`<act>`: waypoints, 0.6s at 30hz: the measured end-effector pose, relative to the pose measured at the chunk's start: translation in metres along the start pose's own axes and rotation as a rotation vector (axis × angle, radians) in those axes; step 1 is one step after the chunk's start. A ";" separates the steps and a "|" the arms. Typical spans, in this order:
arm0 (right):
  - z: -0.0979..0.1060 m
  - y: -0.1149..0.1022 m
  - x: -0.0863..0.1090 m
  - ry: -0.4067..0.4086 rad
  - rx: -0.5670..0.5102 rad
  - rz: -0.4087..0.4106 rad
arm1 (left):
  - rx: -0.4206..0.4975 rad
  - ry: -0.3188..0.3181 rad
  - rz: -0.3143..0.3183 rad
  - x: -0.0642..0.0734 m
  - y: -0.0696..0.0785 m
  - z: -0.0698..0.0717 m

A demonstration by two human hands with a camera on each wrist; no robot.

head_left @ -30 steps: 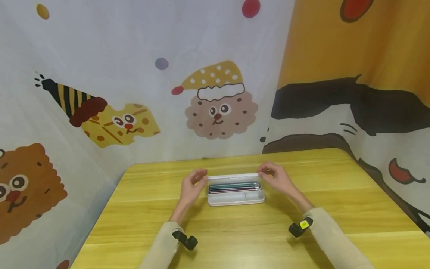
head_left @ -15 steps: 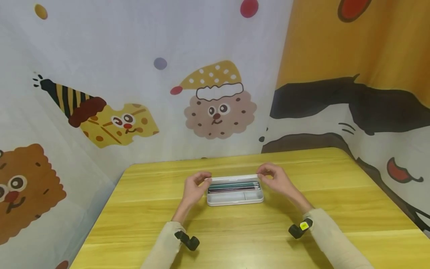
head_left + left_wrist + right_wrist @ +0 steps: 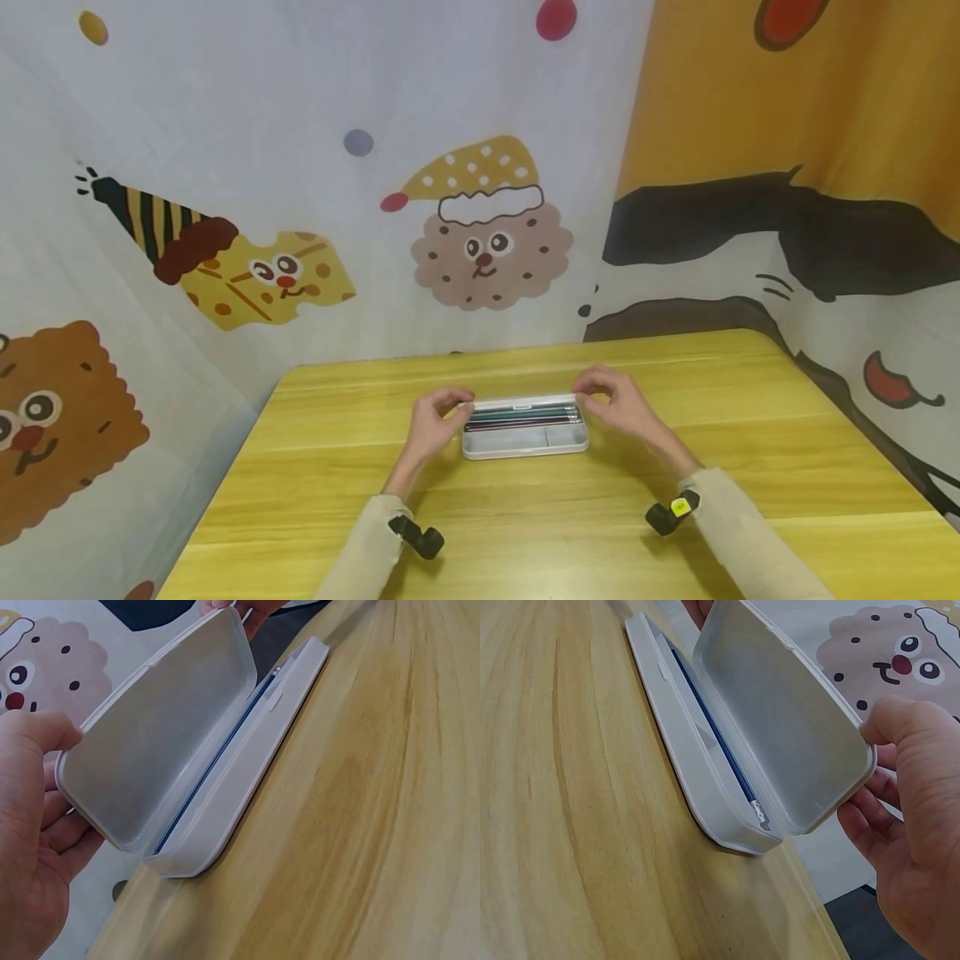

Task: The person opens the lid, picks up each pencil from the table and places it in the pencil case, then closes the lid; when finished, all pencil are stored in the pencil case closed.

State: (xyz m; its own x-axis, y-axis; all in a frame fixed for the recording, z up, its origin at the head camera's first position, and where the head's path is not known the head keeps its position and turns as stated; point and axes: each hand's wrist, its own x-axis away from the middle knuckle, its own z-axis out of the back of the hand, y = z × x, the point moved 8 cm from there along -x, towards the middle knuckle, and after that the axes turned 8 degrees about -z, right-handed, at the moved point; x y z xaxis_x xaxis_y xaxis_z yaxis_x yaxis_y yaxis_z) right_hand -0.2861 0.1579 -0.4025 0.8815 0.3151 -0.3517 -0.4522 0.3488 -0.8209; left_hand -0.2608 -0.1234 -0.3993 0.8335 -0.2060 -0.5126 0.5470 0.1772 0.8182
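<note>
A white pencil case (image 3: 506, 454) sits on the table with its hinged lid (image 3: 165, 712) raised along the far side. Several dark pencils (image 3: 521, 417) with silver ends lie inside along the back, and a divided tray section shows in front. My left hand (image 3: 433, 423) pinches the lid's left corner, thumb on the inner edge and fingers behind. At the opposite corner, my right hand (image 3: 618, 404) grips the lid the same way. In the right wrist view, a blue pencil (image 3: 720, 739) is visible in the base; the others are hidden by its wall.
The wood-grain table (image 3: 517, 525) extends around the case on all sides. Behind it hangs a curtain (image 3: 465, 67) printed with cartoon figures. A small dark wrist camera (image 3: 416, 537) is strapped on the left sleeve, and another camera (image 3: 670, 512) on the right.
The lid has tilted forward and lower over the pencils. My left hand has shifted slightly right onto the lid's corner; my right hand has come down slightly with the lid.
</note>
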 end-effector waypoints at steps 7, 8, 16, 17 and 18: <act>-0.002 -0.022 0.007 -0.011 0.064 0.023 | -0.003 -0.051 0.019 0.002 -0.001 -0.002; -0.002 -0.020 0.007 -0.008 0.070 0.031 | -0.003 -0.056 0.019 0.002 -0.001 -0.002; -0.006 0.012 0.005 -0.029 0.088 0.045 | 0.004 -0.089 0.047 0.005 -0.001 -0.002; -0.006 0.013 0.005 -0.031 0.089 0.040 | 0.006 -0.095 0.052 0.005 -0.001 -0.003; -0.007 0.014 0.005 -0.035 0.090 0.041 | 0.007 -0.102 0.058 0.006 -0.001 -0.003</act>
State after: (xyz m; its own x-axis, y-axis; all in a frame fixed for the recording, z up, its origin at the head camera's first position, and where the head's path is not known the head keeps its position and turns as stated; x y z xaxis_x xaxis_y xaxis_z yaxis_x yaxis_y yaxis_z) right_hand -0.2870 0.1588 -0.4192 0.8577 0.3606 -0.3666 -0.4991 0.4123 -0.7621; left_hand -0.2564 -0.1224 -0.4043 0.8512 -0.2926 -0.4358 0.4975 0.1853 0.8474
